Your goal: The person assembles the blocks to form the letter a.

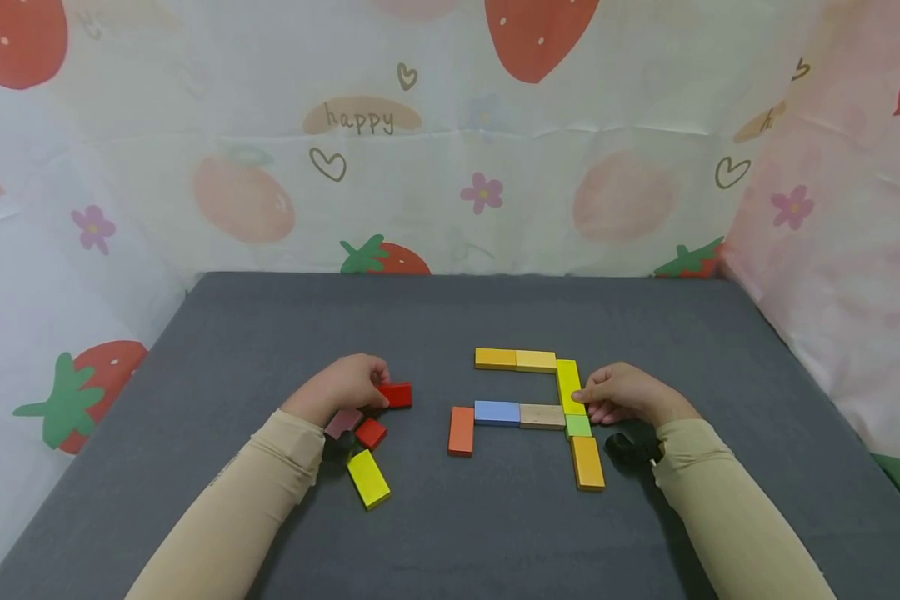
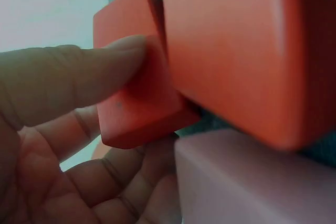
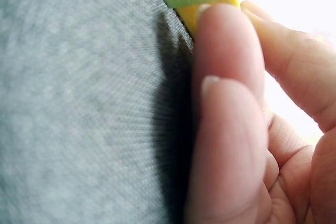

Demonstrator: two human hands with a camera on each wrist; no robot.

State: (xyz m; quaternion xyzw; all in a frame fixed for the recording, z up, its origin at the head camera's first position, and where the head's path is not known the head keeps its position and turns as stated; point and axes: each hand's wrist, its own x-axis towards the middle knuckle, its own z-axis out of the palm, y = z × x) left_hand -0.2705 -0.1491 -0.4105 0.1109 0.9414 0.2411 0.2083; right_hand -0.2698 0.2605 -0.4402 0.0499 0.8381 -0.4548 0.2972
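In the head view my left hand (image 1: 347, 386) pinches a red block (image 1: 397, 395) at its left end. The left wrist view shows the thumb lying across this red block (image 2: 131, 98), with fingers beneath. Close to that hand lie a mauve block (image 1: 342, 422), a smaller red block (image 1: 371, 433) and a yellow block (image 1: 369, 480). My right hand (image 1: 630, 393) holds a long yellow block (image 1: 567, 385) by its near end, fingers curled beside it. That block stands in line with a small green block (image 1: 578, 427) and an orange-yellow block (image 1: 588, 463).
Two amber blocks (image 1: 515, 360) run left from the long yellow block's far end. A blue block (image 1: 497, 412), a wood-coloured block (image 1: 542, 417) and an orange block (image 1: 461, 432) form a lower row. Behind the dark grey table (image 1: 420, 533) hangs a strawberry-print curtain (image 1: 435, 200).
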